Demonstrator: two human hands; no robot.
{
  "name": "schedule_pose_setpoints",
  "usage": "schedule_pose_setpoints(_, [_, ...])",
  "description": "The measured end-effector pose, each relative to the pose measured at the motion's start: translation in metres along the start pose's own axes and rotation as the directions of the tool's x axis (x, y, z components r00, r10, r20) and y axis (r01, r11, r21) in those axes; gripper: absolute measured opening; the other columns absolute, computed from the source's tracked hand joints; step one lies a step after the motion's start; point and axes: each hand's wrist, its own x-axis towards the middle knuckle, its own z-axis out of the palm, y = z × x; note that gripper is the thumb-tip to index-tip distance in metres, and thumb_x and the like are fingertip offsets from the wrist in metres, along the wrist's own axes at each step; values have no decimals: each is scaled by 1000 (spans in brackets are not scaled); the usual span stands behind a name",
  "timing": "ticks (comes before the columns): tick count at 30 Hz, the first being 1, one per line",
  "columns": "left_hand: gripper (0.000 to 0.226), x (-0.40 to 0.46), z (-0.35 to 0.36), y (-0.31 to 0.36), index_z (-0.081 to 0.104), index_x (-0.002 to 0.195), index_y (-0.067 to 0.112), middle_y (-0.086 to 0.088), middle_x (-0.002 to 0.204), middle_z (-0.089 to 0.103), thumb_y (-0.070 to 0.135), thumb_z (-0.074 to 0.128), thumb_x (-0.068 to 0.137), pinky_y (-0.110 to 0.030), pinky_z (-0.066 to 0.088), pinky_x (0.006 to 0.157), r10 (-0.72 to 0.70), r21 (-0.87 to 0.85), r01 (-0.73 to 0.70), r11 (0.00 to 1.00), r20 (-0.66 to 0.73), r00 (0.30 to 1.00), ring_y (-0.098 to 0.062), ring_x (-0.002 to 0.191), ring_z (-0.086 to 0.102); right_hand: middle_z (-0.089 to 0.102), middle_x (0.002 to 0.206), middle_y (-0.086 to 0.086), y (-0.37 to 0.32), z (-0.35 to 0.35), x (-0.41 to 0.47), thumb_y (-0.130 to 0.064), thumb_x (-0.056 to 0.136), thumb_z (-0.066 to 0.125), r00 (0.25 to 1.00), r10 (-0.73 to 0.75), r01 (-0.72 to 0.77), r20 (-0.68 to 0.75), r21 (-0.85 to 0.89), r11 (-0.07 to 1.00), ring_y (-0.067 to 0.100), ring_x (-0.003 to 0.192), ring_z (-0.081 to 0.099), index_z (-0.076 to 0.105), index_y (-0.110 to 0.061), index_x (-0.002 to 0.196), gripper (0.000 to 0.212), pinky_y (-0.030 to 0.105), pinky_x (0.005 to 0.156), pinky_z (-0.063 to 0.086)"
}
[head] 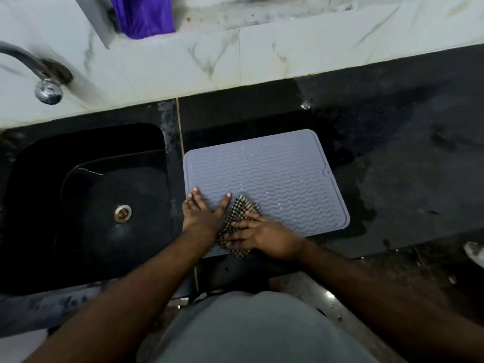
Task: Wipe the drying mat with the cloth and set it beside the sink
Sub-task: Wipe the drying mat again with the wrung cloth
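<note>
Head view: grey drying mat [272, 176] lies flat on the black desk [408, 158] at frame centre, its left edge just beside the sink [86, 195], its lower edge near the desk's front edge. Left hand [203, 214] presses flat on the mat's lower left corner, fingers [195, 196] straight and spread, grasping nothing. Right hand [262, 237] rests on the checked cloth [239, 224], fingers spread over it, pressing it onto the mat's lower edge. Bare wet desk stretches right of the mat; a tap [39, 77] sits upper left, above the sink
</note>
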Motion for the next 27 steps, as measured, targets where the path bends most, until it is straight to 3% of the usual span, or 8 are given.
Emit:
schedule_pose_setpoints(5, [94,6,8,8,-38,148,37,-52,148,-22,23,44,104,-65,10,120,-32,24,32,999,-34,999,-65,144,-6,50,147,-18,55,-8,-69,-27,101,44,1000,-8,10,-8,209,978,8,144,33,61,-35,135,38,39,121,12])
schedule_pose_setpoints(12, [98,-1,0,8,-38,149,36,-52,146,-26,15,47,104,-63,9,122,3,64,-5,998,29,1000,-65,144,-8,47,142,-27,122,-36,-168,-13,89,63,984,139,-157,115,168,973,-1,139,34,67,-37,127,45,29,118,14])
schedule_pose_setpoints(15, [95,-7,-8,5,-34,151,38,-49,149,-25,17,47,104,-60,7,123,26,33,-28,999,56,998,-61,147,-8,54,139,-21,114,-54,-179,-13,87,50,947,276,-298,166,128,946,2,137,41,69,-35,125,47,31,117,23])
schedule_pose_setpoints(17, [102,-8,-15,7,-29,154,38,-45,153,-25,29,57,101,-60,5,124,54,-40,-51,998,88,995,-57,149,-11,57,138,-19,100,-64,-181,-27,91,39,910,412,-414,53,47,909,7,132,49,64,-40,128,47,30,111,34])
schedule_pose_setpoints(19, [121,-6,-24,15,-26,156,33,-35,158,-28,54,71,87,-60,3,123,133,-149,-124,981,52,990,-52,150,-16,59,137,-15,80,-67,-179,-32,88,34,806,566,-565,-175,61,823,14,122,58,57,-40,135,53,32,98,47])
schedule_pose_setpoints(21, [124,-3,-27,33,-22,157,35,-17,165,-26,74,66,79,-60,7,122,243,-265,-268,926,-123,962,-40,153,-17,55,142,-5,62,-57,-167,-18,88,49,604,748,-727,-275,195,658,26,113,64,47,-33,145,59,39,86,56])
schedule_pose_setpoints(23, [118,1,-22,54,-19,157,41,-2,168,-23,87,53,76,-60,4,122,321,-232,-380,896,-253,912,-32,155,-18,48,148,5,43,-43,-142,-9,91,51,419,892,-880,-168,169,445,32,111,64,34,-22,152,64,43,85,55])
schedule_pose_setpoints(27, [119,11,4,69,-22,155,46,0,165,-30,100,35,67,-64,-2,122,323,-127,-369,921,-281,904,-35,152,-25,35,150,32,17,-17,-90,-4,100,31,264,964,-964,-7,-8,264,45,127,51,23,3,151,52,48,94,51])
